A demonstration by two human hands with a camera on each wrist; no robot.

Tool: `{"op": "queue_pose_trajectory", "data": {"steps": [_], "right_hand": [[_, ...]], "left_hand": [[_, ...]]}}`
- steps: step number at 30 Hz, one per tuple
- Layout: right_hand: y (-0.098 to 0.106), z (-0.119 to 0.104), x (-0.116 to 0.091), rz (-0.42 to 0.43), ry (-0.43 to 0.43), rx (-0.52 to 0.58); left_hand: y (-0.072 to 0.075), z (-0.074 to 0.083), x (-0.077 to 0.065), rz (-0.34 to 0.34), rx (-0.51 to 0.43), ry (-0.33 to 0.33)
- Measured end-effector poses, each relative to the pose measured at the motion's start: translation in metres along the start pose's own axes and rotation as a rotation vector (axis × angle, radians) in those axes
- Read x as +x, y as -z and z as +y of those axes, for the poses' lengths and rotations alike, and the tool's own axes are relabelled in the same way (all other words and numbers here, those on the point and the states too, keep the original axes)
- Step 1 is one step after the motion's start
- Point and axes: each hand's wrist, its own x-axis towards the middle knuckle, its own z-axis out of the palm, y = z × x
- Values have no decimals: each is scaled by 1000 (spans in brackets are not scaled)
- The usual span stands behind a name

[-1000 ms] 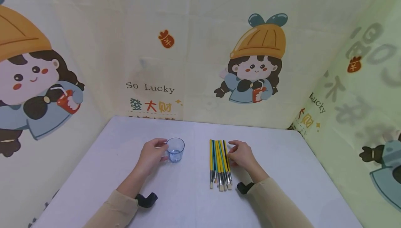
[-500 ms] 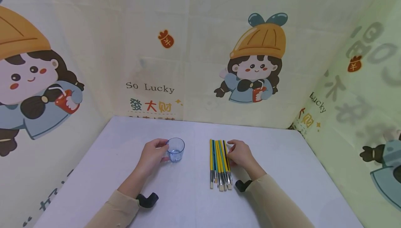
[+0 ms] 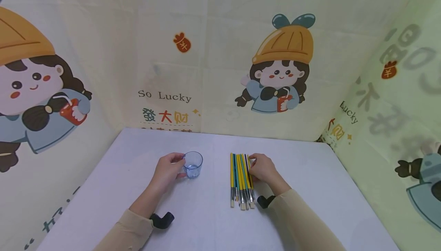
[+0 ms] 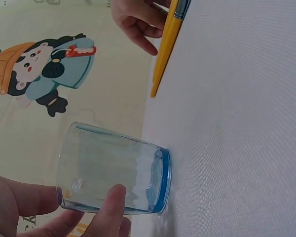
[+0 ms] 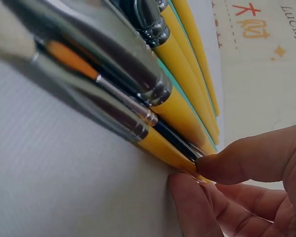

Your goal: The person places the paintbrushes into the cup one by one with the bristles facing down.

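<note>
A clear bluish glass (image 3: 193, 166) stands upright on the white table, left of centre. My left hand (image 3: 168, 170) holds it from its left side; the left wrist view has fingers at the rim and along the wall of the glass (image 4: 113, 168). Right of centre lies a row of paintbrushes (image 3: 242, 182), yellow, teal and dark, bristles towards me. At the row's right edge my right hand (image 3: 264, 169) pinches the end yellow paintbrush (image 5: 165, 154) by its handle, between thumb (image 5: 227, 163) and fingers. The tips of the handles are hidden behind that hand.
The white tabletop (image 3: 213, 220) carries the glass and the brushes, with a gap between them. Patterned cloth (image 3: 220, 71) walls in the back and both sides. A black curved piece (image 3: 162, 220) sits at each wrist.
My right hand has shifted slightly left, closer onto the rightmost paintbrush. My left hand and the glass stay where they were.
</note>
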Motion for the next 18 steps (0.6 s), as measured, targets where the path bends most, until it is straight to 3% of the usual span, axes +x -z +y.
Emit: {"op": "queue_pose_trajectory", "data": {"steps": [13, 18], "right_hand": [[1, -6, -1, 0, 18, -74], [3, -7, -1, -6, 1, -52]], "left_hand": [[3, -2, -1, -7, -9, 0], [2, -1, 1, -12, -42, 14]]}}
